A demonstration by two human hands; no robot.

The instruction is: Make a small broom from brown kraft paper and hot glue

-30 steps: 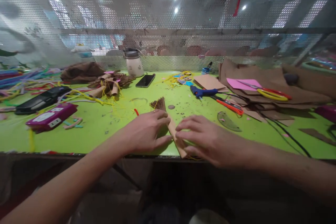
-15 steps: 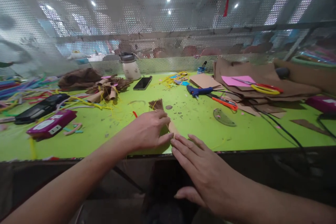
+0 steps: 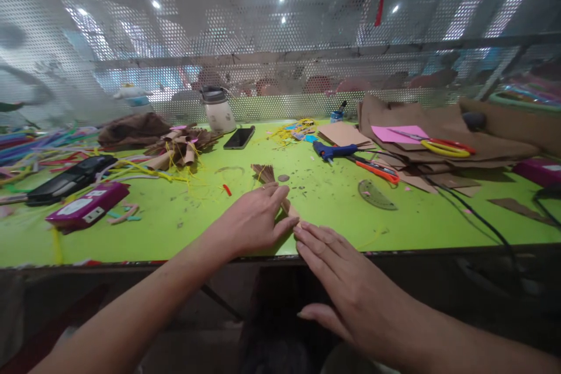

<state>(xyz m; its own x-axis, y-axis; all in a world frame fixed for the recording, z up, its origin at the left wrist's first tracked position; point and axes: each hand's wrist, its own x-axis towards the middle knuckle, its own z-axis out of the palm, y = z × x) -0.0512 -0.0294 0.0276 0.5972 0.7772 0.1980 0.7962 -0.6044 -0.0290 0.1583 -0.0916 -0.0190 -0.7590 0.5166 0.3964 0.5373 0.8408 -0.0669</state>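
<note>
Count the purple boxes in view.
2: the left purple box, in front of the black device; the right purple box, cut off at picture edge. Others may be hidden.

Near the middle of the near edge of our green desk (image 3: 193, 243), we have a brown paper strip (image 3: 263, 173), its fringed end toward the far edge. Our left grip (image 3: 252, 219) covers its middle; our right grip (image 3: 346, 274), thumb spread, has its fingertips at the near end. Toward the left edge we see a purple box (image 3: 87, 205). By the far edge, a phone (image 3: 239, 137) lies beside a lidded bottle (image 3: 218, 114). Toward the right edge, scissors (image 3: 447, 148) lie partly over pink paper (image 3: 392, 135).
</note>
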